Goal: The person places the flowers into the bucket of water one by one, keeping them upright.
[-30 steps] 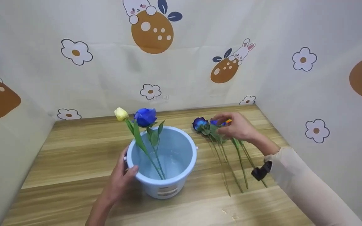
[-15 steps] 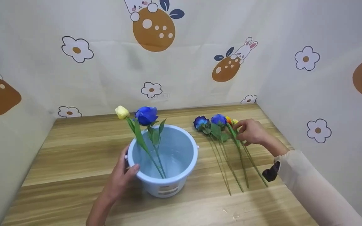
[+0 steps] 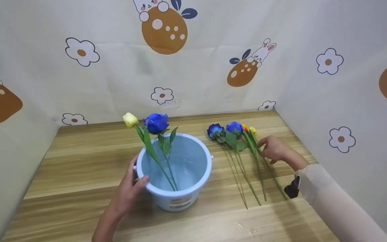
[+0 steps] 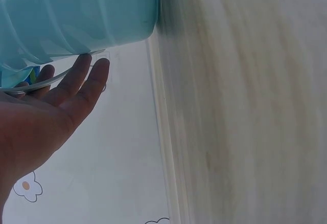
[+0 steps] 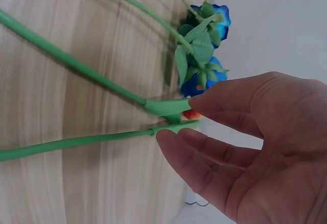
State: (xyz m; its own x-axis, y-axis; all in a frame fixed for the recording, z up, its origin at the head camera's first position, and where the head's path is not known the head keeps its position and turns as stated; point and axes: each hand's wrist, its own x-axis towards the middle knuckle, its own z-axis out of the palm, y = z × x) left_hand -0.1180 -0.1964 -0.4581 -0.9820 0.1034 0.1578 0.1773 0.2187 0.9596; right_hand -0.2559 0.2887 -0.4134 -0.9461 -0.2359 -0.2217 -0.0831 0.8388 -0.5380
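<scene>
My left hand [image 3: 128, 193] holds the light blue bucket [image 3: 176, 201] at its left side, thumb over the rim and fingers along the outer wall. In the left wrist view, the fingers [image 4: 76, 83] stretch beside the bucket's wall [image 4: 102, 9]. A pale yellow tulip [image 3: 130, 120] and a blue rose [image 3: 156, 123] lean inside the bucket. At the right, my right hand [image 3: 274, 149] is at the stem of a yellow tulip [image 3: 253, 130]. In the right wrist view, its thumb and fingers are spread about the green tulip stems [image 5: 173, 127], with a gap between them.
Left of the yellow tulip lie an orange tulip [image 3: 245, 127] and two blue roses, one bright [image 3: 234, 127] and one darker-edged [image 3: 215, 130], stems pointing toward the front. Printed cloth walls [image 3: 200, 74] enclose the wooden table [image 3: 89, 161] at the back and sides.
My right hand has moved from over the blue roses rightward and down to the yellow tulip's stem. The left hand and bucket have stayed in place.
</scene>
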